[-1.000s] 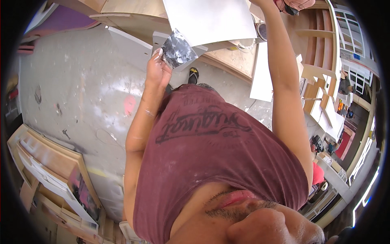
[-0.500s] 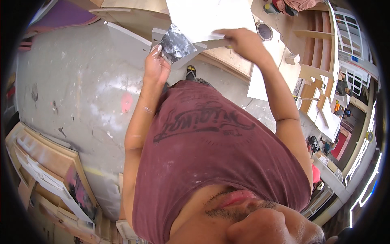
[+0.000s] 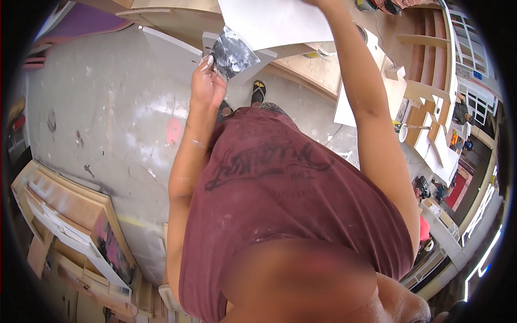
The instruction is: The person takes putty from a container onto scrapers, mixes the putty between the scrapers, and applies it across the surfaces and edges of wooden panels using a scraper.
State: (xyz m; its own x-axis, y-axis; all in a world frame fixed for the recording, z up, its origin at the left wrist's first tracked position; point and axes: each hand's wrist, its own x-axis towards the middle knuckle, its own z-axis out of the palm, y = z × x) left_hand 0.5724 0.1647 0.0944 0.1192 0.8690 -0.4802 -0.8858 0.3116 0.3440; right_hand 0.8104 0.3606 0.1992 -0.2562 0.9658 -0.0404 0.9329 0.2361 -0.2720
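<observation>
My left hand (image 3: 209, 86) is closed on the edge of a dark square plate (image 3: 232, 54), thumb on top and fingers beneath. White paste is smeared across the plate and onto my thumb. Just beyond the plate lies a large white panel (image 3: 274, 24) with a curved near edge. Stretched out over the panel's right side, my right hand (image 3: 322, 3) is mostly cut off by the upper edge of the picture. Its fingers, and anything in them, are out of sight.
A pale wooden frame (image 3: 307, 70) stands below the panel. Right of it are a white board (image 3: 347, 110) and a shelf unit (image 3: 425, 48). Wooden furniture pieces (image 3: 70, 215) stand at the lower left, on the stained grey floor (image 3: 107, 118).
My right hand has moved from the white panel's near edge away from me to the top of the picture, its arm now extended. My left hand keeps the plate in nearly the same place.
</observation>
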